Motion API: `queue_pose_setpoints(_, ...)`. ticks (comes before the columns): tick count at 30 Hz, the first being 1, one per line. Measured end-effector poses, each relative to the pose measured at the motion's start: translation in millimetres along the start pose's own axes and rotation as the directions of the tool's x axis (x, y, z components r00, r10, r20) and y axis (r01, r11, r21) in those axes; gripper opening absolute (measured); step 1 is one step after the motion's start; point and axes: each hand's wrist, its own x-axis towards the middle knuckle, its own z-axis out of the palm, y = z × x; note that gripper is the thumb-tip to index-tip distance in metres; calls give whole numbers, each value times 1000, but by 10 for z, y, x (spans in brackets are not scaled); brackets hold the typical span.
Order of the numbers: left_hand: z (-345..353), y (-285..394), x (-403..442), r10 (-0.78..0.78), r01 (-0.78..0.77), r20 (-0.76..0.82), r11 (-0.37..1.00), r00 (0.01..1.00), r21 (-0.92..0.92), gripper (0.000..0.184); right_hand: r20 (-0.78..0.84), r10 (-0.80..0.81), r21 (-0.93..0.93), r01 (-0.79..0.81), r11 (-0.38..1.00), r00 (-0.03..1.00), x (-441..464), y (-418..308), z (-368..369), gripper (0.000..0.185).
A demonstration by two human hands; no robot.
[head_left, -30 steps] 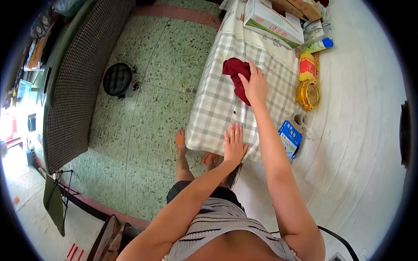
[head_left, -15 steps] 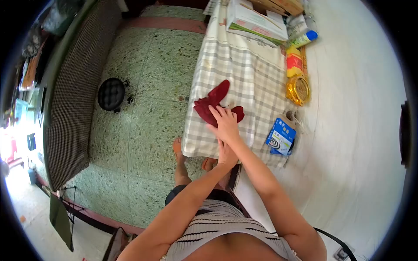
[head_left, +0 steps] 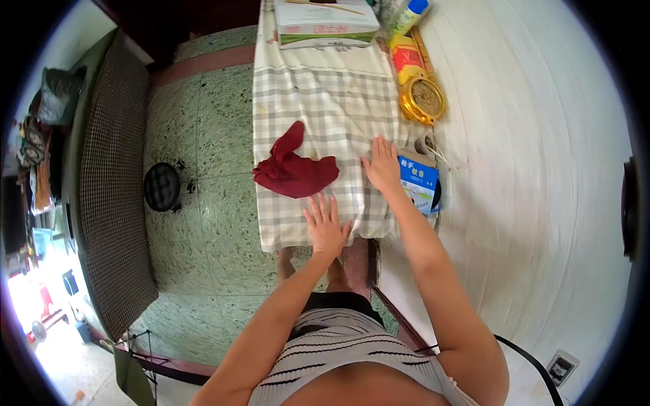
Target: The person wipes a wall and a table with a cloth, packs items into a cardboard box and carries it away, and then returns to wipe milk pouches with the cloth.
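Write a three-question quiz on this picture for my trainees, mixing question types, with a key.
1. True or false: the right hand rests on the checked tablecloth, between the red cloth and the blue packet.
2. Which is nearest the left hand?
A) black stool
B) red cloth
C) white box
3. Fill in the missing colour: the spray can near the wall has a ____ cap.

Key: 1. True. 2. B. 3. blue.

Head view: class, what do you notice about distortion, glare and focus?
In the head view, a curved black border suggests a wide-angle lens; in the head view, glare whitens the far lower left; in the head view, the red cloth looks fairly sharp.
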Motion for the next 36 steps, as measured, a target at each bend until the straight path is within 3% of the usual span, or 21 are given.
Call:
queue_pose_setpoints(4, 57, 22, -28, 15, -13, -15, 997, 1000, 72, 74, 71, 79, -5, -79, 997, 994, 77, -5, -126, 65)
queue_pose_setpoints(6, 88, 3, -27, 6, -6, -55, 1000, 998, 9, 73, 157, 140, 229, -174, 958, 978, 64, 7, -249, 60)
queue_pose_setpoints(7, 80, -27, -4, 30, -29, -50, 999, 998, 22, 73, -19, 130, 246, -121, 962, 991, -47, 3, -310, 53)
queue_pose_setpoints(8, 74, -49, -18, 22, -22, -43, 1000, 999, 1, 71, -17, 156, 253, -147, 956, 988, -231, 27, -387, 53)
queue_pose_setpoints(9, 68, -56, -25, 12, -13, -36, 1000, 999, -21, 69, -141, 170, 317, -118, 941, 975, -422, 41, -613, 50)
queue_pose_setpoints(10, 51, -57, -12, 35, -35, -25, 999, 999, -12, 69, -264, 189, 373, -81, 924, 946, -615, 65, -751, 47)
queue_pose_setpoints(12, 1, -74, -30, 22, -26, -43, 995, 999, -94, 65, -346, 470, 590, -201, 782, 812, -1130, 147, -741, 38)
queue_pose_setpoints(14, -2, -32, 4, 30, -37, -66, 994, 997, -106, 60, -316, 729, 686, -384, 618, 608, -1648, 264, -618, 33)
queue_pose_setpoints(15, -2, 5, 16, 6, -18, -93, 992, 996, -123, 57, -308, 748, 688, -406, 601, 587, -1866, 398, -385, 33)
queue_pose_setpoints(16, 11, 49, -9, -20, 4, -112, 990, 993, -141, 55, -115, 919, 824, -481, 301, 377, -2130, 513, -69, 33)
queue_pose_setpoints(17, 34, 110, -6, 2, -14, -95, 991, 996, -134, 55, 108, 983, 884, -468, -26, 148, -2288, 580, 95, 33)
queue_pose_setpoints(18, 62, 189, 13, 40, -56, -116, 989, 992, -137, 53, 112, 986, 882, -469, -41, 126, -2311, 619, 38, 33)
queue_pose_setpoints(19, 93, 264, 20, 74, -93, -137, 986, 988, -140, 51, 454, 890, 848, -328, -416, 44, -2293, 665, -63, 35)
queue_pose_setpoints(20, 118, 336, 34, 107, -131, -164, 981, 981, -143, 50, 740, 672, 668, -151, -728, 31, -2236, 723, -147, 37)
queue_pose_setpoints(22, 100, 512, 67, 125, -147, -153, 978, 980, -146, 48, 733, 679, 680, -73, -730, 34, -2153, 863, 112, 41)
queue_pose_setpoints(24, 82, 610, 97, 193, -225, -174, 957, 966, -184, 48, 816, 567, 577, -85, -812, 114, -2060, 929, 302, 41)
queue_pose_setpoints(26, 64, 670, 132, 218, -246, -167, 954, 962, -172, 48, 802, 591, 598, -91, -797, 88, -2037, 906, 397, 40)
queue_pose_setpoints(28, 73, 697, 193, 237, -264, -165, 951, 957, -163, 47, 642, 766, 763, -129, -633, 32, -2040, 846, 464, 35)
queue_pose_setpoints(29, 69, 689, 213, 249, -274, -163, 950, 955, -149, 47, 646, 763, 759, -123, -639, 29, -2040, 815, 497, 35)
queue_pose_setpoints(31, 66, 671, 222, 266, -286, -153, 950, 952, -127, 47, 515, 840, 845, -63, -531, -172, -2026, 745, 460, 28)
queue_pose_setpoints(36, 82, 701, 256, 318, -320, -85, 947, 944, -8, 49, 536, 827, 844, 114, -524, -170, -1960, 728, 360, 24)
